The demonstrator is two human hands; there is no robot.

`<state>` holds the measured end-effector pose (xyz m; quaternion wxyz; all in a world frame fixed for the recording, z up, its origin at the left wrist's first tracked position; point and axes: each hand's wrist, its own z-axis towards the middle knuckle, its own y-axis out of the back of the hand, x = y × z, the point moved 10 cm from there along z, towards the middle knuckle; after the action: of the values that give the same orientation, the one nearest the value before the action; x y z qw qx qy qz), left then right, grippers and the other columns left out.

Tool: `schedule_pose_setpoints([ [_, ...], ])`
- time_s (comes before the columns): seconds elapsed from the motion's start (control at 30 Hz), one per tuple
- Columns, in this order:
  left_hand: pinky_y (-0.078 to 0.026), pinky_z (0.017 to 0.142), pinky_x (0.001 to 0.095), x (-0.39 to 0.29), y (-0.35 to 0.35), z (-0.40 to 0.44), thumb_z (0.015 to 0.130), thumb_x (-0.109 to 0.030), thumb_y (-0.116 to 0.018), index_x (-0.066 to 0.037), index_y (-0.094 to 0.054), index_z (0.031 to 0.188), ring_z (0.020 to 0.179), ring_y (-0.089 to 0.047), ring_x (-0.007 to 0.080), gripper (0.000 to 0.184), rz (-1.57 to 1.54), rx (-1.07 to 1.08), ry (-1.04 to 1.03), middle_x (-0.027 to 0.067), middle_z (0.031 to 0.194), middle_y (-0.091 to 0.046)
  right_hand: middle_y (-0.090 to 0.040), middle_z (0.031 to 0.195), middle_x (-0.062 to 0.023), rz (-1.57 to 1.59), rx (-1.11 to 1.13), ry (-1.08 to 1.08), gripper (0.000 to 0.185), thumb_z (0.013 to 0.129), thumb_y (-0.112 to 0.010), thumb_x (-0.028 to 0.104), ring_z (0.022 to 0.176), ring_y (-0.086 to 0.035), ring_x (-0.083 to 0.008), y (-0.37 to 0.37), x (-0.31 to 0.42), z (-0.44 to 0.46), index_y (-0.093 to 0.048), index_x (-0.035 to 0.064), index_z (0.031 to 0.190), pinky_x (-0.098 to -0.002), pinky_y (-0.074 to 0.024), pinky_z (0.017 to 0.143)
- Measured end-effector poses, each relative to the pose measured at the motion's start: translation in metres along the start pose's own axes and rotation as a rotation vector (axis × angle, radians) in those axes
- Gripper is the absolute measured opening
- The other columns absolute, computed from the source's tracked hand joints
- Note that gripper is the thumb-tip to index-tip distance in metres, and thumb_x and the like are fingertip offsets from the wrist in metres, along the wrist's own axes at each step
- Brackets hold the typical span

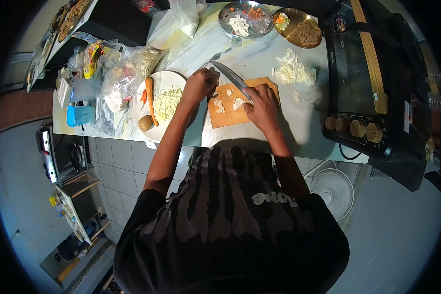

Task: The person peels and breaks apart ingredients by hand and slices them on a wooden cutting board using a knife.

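Note:
My right hand (262, 105) is closed around the handle of a kitchen knife (230, 74), whose blade points up and left over the far edge of a wooden cutting board (225, 120). Small off-white pieces (238, 103) of food lie on the board. At the board's upper left corner, my left hand (199, 87) has its fingers drawn together; what they hold, if anything, is too small to name. Left of that hand is a white plate (170, 77) with chopped pale vegetable (166, 103), a carrot (149, 90), small red chillies (143, 97) and a round brown item (145, 123).
Behind the board stand two metal plates, one (225, 28) with white and orange pieces, another (284, 35) with brown strips. Crumpled whitish peelings (294, 68) lie right of the board. A black oven (348, 73) bounds the right; plastic bags (122, 81) crowd the left.

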<state>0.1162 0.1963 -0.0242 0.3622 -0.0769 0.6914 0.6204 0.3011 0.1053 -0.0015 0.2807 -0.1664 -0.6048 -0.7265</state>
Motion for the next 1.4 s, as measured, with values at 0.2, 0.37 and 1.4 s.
schedule_pose_setpoints([
  [0.2,-0.055,0.076,0.0352,0.006,0.004,0.002,0.087,-0.014,-0.073,-0.003,-0.075,0.101,0.083,-0.070,0.0249,0.018,0.071,-0.026,0.069,0.0115,0.100,-0.071,-0.058,0.103,-0.0131,0.163,0.046,-0.051,0.045,0.076,-0.078,0.008,0.099,-0.060,-0.0326,-0.007,-0.025,0.009,-0.067,0.0090,0.120,-0.0424,-0.0488,0.086],
  [0.37,-0.055,0.069,0.0316,0.050,-0.007,-0.025,0.091,-0.015,-0.072,0.000,-0.072,0.100,0.079,-0.069,0.0179,0.017,-0.794,-0.218,0.436,0.0108,0.095,-0.072,-0.060,0.105,-0.0147,0.173,0.005,-0.031,0.045,0.077,-0.077,0.008,0.097,-0.062,-0.0326,-0.006,-0.029,0.010,-0.066,0.0064,0.121,-0.0416,-0.0503,0.085],
  [1.4,-0.056,0.072,0.0364,-0.072,-0.035,-0.084,0.087,-0.018,-0.073,-0.005,-0.075,0.103,0.080,-0.070,0.0266,0.020,-0.139,-0.028,-0.038,0.0111,0.096,-0.069,-0.050,0.081,-0.0047,0.604,0.166,-0.339,0.047,0.105,-0.043,0.013,0.072,-0.051,-0.0127,0.007,-0.007,-0.152,-0.042,0.0156,0.152,-0.0282,-0.0466,0.071],
])
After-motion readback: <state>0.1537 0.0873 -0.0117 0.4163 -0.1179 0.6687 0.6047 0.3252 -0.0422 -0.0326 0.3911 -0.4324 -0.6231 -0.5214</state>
